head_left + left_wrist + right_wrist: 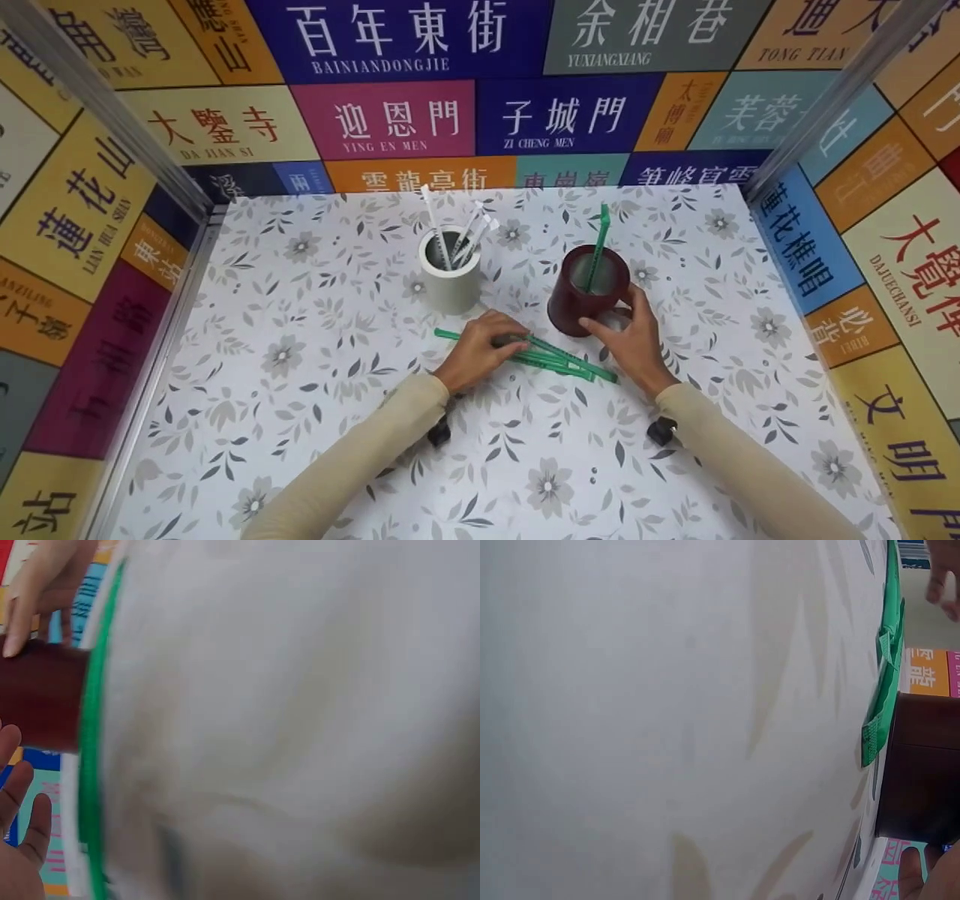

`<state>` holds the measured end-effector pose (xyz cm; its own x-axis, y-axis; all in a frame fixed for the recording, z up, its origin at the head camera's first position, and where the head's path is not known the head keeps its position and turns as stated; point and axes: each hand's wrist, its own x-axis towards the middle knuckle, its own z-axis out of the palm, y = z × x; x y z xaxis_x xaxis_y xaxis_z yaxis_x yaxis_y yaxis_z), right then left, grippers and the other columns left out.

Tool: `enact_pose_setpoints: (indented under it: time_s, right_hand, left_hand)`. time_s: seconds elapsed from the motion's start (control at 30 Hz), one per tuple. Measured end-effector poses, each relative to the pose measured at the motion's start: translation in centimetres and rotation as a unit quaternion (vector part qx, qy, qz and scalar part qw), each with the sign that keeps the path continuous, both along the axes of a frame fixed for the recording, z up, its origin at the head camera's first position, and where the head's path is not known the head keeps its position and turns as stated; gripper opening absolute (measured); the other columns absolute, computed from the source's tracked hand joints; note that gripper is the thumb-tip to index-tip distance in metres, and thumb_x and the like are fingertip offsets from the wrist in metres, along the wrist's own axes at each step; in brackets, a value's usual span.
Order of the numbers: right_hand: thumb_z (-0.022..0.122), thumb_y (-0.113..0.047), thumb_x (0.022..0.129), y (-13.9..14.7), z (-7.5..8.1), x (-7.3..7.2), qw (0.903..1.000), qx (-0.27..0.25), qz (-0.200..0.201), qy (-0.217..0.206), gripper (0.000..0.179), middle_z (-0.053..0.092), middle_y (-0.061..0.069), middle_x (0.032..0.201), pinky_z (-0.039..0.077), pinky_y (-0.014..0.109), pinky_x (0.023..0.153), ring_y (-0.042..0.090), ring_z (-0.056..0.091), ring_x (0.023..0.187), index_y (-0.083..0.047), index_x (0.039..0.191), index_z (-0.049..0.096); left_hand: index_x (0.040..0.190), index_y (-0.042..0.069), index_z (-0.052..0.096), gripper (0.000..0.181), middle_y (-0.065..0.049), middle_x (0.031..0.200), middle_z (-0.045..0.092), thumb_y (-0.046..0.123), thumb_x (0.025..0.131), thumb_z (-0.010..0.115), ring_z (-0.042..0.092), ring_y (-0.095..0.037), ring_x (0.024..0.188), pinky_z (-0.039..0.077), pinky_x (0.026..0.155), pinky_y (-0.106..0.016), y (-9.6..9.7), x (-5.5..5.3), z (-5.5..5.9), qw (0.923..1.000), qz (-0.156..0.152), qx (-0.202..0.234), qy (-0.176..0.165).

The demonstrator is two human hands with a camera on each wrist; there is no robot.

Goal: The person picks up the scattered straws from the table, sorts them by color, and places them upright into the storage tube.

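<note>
My right hand grips a dark red cup at its lower right side, thumb in front. One straw in a green wrapper stands in that cup. My left hand is over several more green-wrapped straws lying on the table. In the left wrist view, the left hand's fingers are spread, with nothing between them. The right wrist view shows a crimped straw end beside the dark red cup; the right hand is mostly cut off there.
A pale cup holding several white-wrapped straws stands left of the dark red cup. The table has a leaf and flower print. Colourful sign-printed walls enclose its back and sides.
</note>
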<state>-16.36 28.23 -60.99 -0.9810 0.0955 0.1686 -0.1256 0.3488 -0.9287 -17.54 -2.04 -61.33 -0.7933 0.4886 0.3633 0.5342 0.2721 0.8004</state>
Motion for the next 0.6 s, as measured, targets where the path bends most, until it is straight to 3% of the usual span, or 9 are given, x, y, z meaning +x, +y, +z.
enact_pose_setpoints:
  time_s: [0.13, 0.37, 0.6]
  right_hand:
    - [0.098, -0.02, 0.087, 0.1, 0.0, -0.1, 1.0, -0.004, 0.001, 0.0, 0.089, 0.059, 0.016, 0.154, 0.05, 0.054, 0.113, 0.033, 0.062, 0.13, -0.01, 0.16, 0.047]
    - [0.097, -0.014, 0.087, 0.2, -0.1, -0.1, 0.9999, -0.011, -0.003, -0.007, 0.091, 0.058, 0.016, 0.155, 0.051, 0.055, 0.113, 0.034, 0.062, 0.129, -0.009, 0.162, 0.045]
    - [0.098, -0.025, 0.087, 0.3, -0.1, -0.1, 1.0, -0.003, 0.003, 0.001, 0.09, 0.061, 0.013, 0.153, 0.051, 0.054, 0.112, 0.031, 0.063, 0.127, -0.01, 0.161, 0.047]
  left_hand:
    - [0.112, 0.003, 0.086, 0.015, -0.006, 0.107, 0.081, 0.008, 0.098, 0.085, 0.069, -0.02, 0.105, 0.056, 0.098, -0.035, -0.9, 0.8, -1.0, 1.0, -0.006, -0.005, -0.006]
    - [0.11, 0.007, 0.087, 0.013, -0.002, 0.107, 0.081, 0.013, 0.098, 0.086, 0.065, -0.02, 0.107, 0.054, 0.099, -0.037, -1.7, 0.8, -2.0, 0.9987, 0.002, -0.046, 0.02]
    - [0.108, 0.015, 0.088, 0.012, 0.001, 0.11, 0.079, 0.022, 0.097, 0.087, 0.061, -0.022, 0.112, 0.048, 0.102, -0.046, -1.9, 0.7, -2.7, 0.9886, 0.001, -0.121, 0.09]
